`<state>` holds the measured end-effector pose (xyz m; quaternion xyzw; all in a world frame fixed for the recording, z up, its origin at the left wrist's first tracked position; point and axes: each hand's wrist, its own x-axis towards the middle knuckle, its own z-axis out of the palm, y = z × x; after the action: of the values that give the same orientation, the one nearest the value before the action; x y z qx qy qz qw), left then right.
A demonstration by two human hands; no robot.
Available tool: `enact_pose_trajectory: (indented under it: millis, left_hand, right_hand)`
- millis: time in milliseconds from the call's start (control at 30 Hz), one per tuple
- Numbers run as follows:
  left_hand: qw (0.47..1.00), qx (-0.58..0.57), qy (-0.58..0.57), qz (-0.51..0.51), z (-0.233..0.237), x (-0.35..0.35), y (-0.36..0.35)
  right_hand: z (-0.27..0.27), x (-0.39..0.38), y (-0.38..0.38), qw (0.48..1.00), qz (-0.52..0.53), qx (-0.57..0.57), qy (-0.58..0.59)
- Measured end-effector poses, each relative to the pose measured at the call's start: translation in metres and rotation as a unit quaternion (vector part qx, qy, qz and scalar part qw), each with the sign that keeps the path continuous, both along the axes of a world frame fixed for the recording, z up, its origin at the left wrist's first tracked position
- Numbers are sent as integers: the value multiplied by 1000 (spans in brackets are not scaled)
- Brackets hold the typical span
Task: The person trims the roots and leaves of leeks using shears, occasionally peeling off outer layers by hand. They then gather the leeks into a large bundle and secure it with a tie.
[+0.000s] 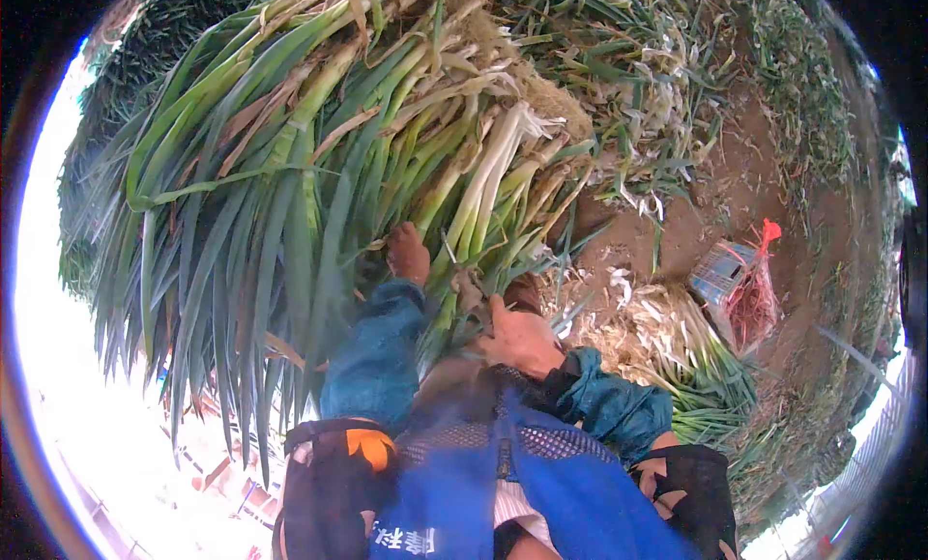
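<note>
A large heap of long green stalks with pale, rooty ends spreads from the upper left to the middle. My left hand is at the near edge of the heap, its fingers closed among the leaves; what they hold is hidden. My right hand is to the right and nearer my body, at the lower stalks beside some brown, dry leaf matter. Its thumb is raised, and its other fingers are largely hidden. A few whitish stalks lie on the heap just beyond my hands.
A smaller pile of trimmed stalks lies on the ground at my right. Beyond it is a box with a bag of red strings. Leaf scraps cover the brown soil at the upper right.
</note>
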<state>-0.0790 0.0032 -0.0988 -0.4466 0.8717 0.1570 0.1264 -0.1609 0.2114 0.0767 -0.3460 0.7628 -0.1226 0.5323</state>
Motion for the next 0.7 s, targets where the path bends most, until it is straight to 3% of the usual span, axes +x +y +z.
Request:
enact_pose_trajectory:
  millis: [133,300,367,433,500,600,700]
  left_hand:
    - [992,113,30,51,30,-7,-4]
    - [983,113,117,83,40,-7,-10]
    - [983,100,135,80,41,-6,-11]
    - [981,80,161,79,33,-5,-8]
    - [979,69,180,66,32,-1,-8]
    - [976,121,167,64,34,4,-7]
    - [971,197,125,51,51,-2,-2]
  right_hand:
    - [13,4,-4,997,-33,-68,20]
    - [-25,13,9,986,-123,-108,43]
    - [10,8,4,991,-17,-106,74]
    - [22,6,0,996,23,-62,67]
    - [15,5,-11,1000,-6,21,20]
    - [-20,1,-6,983,-132,-128,16]
    - [-16,-1,-7,988,-135,-70,15]
